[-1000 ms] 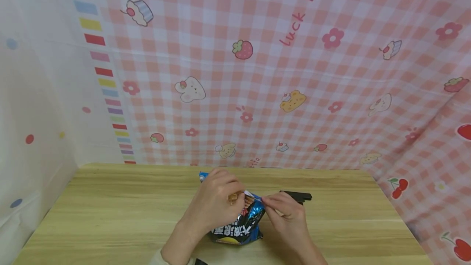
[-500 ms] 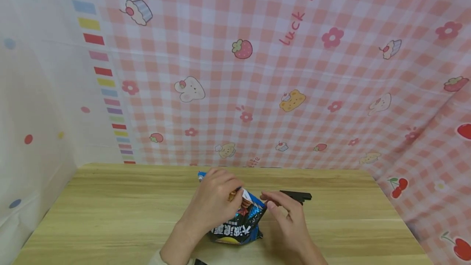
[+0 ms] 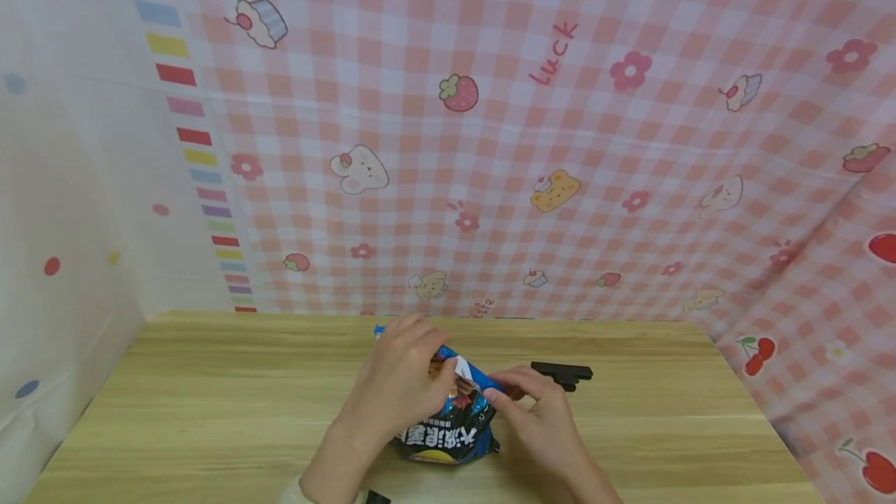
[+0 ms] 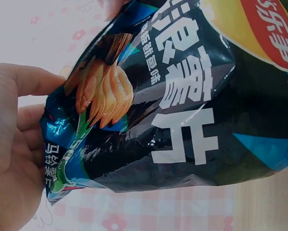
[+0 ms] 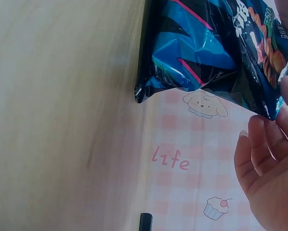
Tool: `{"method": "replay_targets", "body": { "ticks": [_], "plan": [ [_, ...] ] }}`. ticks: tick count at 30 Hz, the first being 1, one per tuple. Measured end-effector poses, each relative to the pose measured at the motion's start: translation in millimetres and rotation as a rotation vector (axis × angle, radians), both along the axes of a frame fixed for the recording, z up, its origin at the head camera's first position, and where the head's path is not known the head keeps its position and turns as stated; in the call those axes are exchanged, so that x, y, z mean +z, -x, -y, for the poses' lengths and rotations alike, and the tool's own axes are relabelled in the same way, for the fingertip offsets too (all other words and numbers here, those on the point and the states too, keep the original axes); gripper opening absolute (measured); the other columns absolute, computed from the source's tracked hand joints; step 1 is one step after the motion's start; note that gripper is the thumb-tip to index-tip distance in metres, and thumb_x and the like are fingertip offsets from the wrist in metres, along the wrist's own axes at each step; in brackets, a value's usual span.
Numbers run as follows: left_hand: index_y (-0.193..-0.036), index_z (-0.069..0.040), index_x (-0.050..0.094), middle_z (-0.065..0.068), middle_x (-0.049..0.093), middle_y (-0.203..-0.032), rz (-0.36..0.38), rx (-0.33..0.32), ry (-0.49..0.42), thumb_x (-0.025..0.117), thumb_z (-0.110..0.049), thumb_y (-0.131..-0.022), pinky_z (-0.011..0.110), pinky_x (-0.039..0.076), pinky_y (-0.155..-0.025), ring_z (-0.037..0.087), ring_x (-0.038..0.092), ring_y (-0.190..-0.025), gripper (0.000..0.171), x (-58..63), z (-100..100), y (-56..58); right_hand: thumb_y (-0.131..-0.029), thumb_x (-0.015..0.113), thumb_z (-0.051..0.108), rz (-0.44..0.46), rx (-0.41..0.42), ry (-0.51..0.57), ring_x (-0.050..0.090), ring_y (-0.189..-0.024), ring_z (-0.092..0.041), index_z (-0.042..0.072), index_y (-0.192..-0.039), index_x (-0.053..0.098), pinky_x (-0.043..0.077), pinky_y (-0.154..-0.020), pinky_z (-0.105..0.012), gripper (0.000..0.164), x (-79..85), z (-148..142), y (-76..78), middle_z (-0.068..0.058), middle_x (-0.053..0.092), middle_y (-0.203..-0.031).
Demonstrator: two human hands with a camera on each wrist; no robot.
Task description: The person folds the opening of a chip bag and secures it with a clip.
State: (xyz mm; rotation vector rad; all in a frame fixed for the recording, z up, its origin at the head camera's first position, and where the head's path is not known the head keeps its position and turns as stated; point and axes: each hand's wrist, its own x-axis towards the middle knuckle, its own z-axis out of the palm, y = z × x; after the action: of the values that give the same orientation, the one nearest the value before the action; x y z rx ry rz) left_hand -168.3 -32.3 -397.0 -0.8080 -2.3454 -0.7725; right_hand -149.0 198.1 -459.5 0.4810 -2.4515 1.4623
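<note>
A black and blue potato chip bag [image 3: 448, 435] stands on the table, its top edge folded over into a blue strip. My left hand [image 3: 399, 379] grips the left part of that top edge, thumb on the near face and fingers behind. In the left wrist view the chip bag [image 4: 182, 120] shows pictured chips and white lettering, and the left hand [image 4: 11, 139] holds its end. At the right end of the fold, my right hand [image 3: 542, 417] pinches the bag between thumb and fingers. The right wrist view has the right hand [image 5: 274, 163] at the bag's corner.
A black clip [image 3: 562, 373] lies on the wooden table [image 3: 245, 403], just behind and right of the right hand. A pink checked cloth [image 3: 420, 138] hangs along the table's back edge, with more cloth at both sides.
My right hand let its pinch on the top right corner loosen, then took hold again at the fold. More of the blue folded strip shows now. The left hand has barely shifted.
</note>
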Motion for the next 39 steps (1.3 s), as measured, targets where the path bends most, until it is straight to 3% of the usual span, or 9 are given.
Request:
{"method": "replay_targets", "body": {
  "ticks": [7,12,19,29,39],
  "plan": [
    [-0.095,-0.008,0.078,0.0,0.075,-0.092,0.007,-0.01,0.003,0.084,-0.013,-0.086,0.041,0.051,-0.107,0.018,0.068,-0.096,0.012,-0.5,0.7,0.9,-0.088,0.084,0.007,-0.012,-0.011,0.006,0.064,-0.085,-0.01,0.019,-0.1,0.081,0.056,-0.078,-0.029,0.018,-2.3,1.3,1.7,0.006,0.074,-0.093],
    [-0.094,-0.007,0.078,0.001,0.075,-0.093,-0.013,-0.029,0.007,0.087,-0.011,-0.084,0.04,0.054,-0.1,0.019,0.069,-0.096,0.014,-2.0,2.0,2.2,-0.086,0.085,0.005,-0.029,-0.035,0.011,0.062,-0.082,-0.009,0.019,-0.093,0.078,0.055,-0.076,-0.027,0.017,-1.9,3.8,0.8,0.011,0.07,-0.089],
    [-0.092,-0.008,0.077,0.0,0.074,-0.091,-0.054,-0.038,0.006,0.088,-0.009,-0.084,0.036,0.055,-0.089,0.018,0.068,-0.092,0.013,-2.0,2.5,3.7,-0.089,0.081,0.006,0.012,-0.066,0.01,0.061,-0.081,-0.01,0.018,-0.086,0.076,0.054,-0.075,-0.026,0.013,-1.2,4.6,0.0,0.013,0.067,-0.085],
    [-0.092,-0.009,0.077,-0.001,0.074,-0.091,-0.063,-0.024,0.021,0.087,-0.009,-0.085,0.034,0.054,-0.084,0.016,0.067,-0.09,0.013,-3.2,2.8,4.6,-0.09,0.079,0.004,-0.1,-0.034,0.013,0.059,-0.077,-0.007,0.02,-0.084,0.076,0.052,-0.065,-0.026,0.017,-3.5,2.4,2.1,0.012,0.067,-0.083],
    [-0.093,-0.009,0.077,-0.001,0.075,-0.091,-0.076,-0.031,0.028,0.086,-0.008,-0.086,0.034,0.055,-0.086,0.016,0.068,-0.09,0.012,-4.6,2.7,5.8,-0.092,0.077,0.005,-0.113,-0.014,-0.006,0.06,-0.078,-0.008,0.02,-0.083,0.077,0.051,-0.064,-0.025,0.017,-2.8,-0.9,3.9,0.013,0.07,-0.084]
  ]
}}
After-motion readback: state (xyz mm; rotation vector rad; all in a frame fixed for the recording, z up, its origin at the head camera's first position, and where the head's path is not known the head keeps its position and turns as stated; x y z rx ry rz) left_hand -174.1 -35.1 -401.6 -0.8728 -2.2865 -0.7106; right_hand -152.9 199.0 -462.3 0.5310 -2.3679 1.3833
